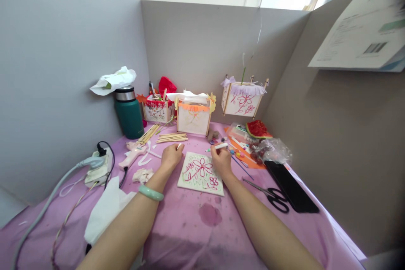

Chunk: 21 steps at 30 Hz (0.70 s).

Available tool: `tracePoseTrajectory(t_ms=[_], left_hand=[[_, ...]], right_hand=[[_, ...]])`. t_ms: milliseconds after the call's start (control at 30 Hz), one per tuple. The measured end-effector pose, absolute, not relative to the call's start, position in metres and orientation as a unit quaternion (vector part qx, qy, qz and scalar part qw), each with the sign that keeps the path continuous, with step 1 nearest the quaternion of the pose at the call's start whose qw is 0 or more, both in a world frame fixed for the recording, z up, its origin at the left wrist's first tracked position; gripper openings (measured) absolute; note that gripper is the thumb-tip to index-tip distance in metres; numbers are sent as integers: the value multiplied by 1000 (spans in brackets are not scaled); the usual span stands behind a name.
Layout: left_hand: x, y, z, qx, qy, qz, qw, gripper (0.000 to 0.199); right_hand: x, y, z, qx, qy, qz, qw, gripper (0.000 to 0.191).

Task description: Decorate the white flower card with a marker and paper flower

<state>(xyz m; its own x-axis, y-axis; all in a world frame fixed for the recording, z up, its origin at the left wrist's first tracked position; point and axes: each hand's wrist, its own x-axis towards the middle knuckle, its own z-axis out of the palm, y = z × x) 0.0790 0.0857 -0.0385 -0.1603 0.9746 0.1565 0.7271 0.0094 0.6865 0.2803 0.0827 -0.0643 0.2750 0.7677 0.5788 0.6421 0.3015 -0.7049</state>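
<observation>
A square white panel point(198, 185) lies flat on the purple cloth, with dark pink outlined flowers and small green strokes around them. At its upper right edge my right hand point(222, 162) is closed around a white marker point(221, 146), whose greenish tip points left and sits above the cloth. My left hand point(171, 157) is at the panel's upper left, fingers pinched on a small white piece point(179, 146) that looks like a marker cap. A jade-green bangle point(151, 193) circles the left wrist.
Bundled wooden sticks point(171, 137), a pink glue gun point(133, 155) and a power strip point(99, 168) lie left. Scissors point(268, 194) and a black phone point(291, 185) lie right. Behind stand a green bottle point(129, 114) and a decorated box point(193, 121); a flowered lantern point(243, 100) hangs.
</observation>
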Motion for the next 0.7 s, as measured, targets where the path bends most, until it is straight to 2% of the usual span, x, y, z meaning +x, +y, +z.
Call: tracePoseTrajectory(t_ms=[167,367,500,600,700], left_hand=[[76,88,-35,607,697,344,166,42],[78,91,-37,592,693,344,226,43],[81,89,-39,587,678,338,285,41],[82,88,-40,584,670,338,308,41],[82,89,-41,580,669,336,322,41]], right_hand=[[283,83,-62,-577,-586,86,562,30],[274,76,-56,-533,-596,161,579,25],[256,62,-50,-466,-676,231,522,19],[248,54,-48,-464,-714,220,475,19],[247,54,-50,-464,-724,207,466,19]])
